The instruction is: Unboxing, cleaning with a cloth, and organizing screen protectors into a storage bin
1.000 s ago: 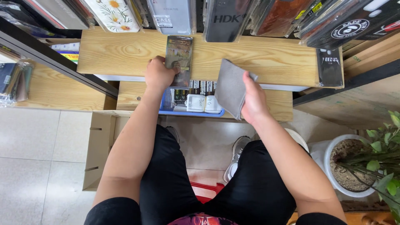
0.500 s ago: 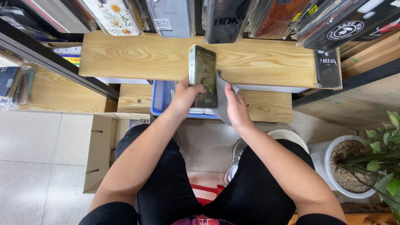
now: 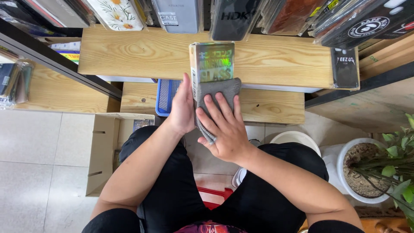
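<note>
We see our bare forearms, no sleeves or jewellery, black shorts point(image 3: 172, 190), and a pink patterned shirt hem point(image 3: 209, 227).

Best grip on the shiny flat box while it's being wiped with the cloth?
Probably by its long left edge, coming from the left, as the left hand does now. The flat box stands upright and thin, and the right hand presses the grey cloth on its front face.

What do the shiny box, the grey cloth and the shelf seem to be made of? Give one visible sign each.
Shiny box: probably card with holographic foil, given its rainbow glare.
Grey cloth: soft fabric, perhaps microfibre; it folds limply under the right hand.
Shelf: pale wood or wood-look board, with visible grain lines and a matte surface.
</note>
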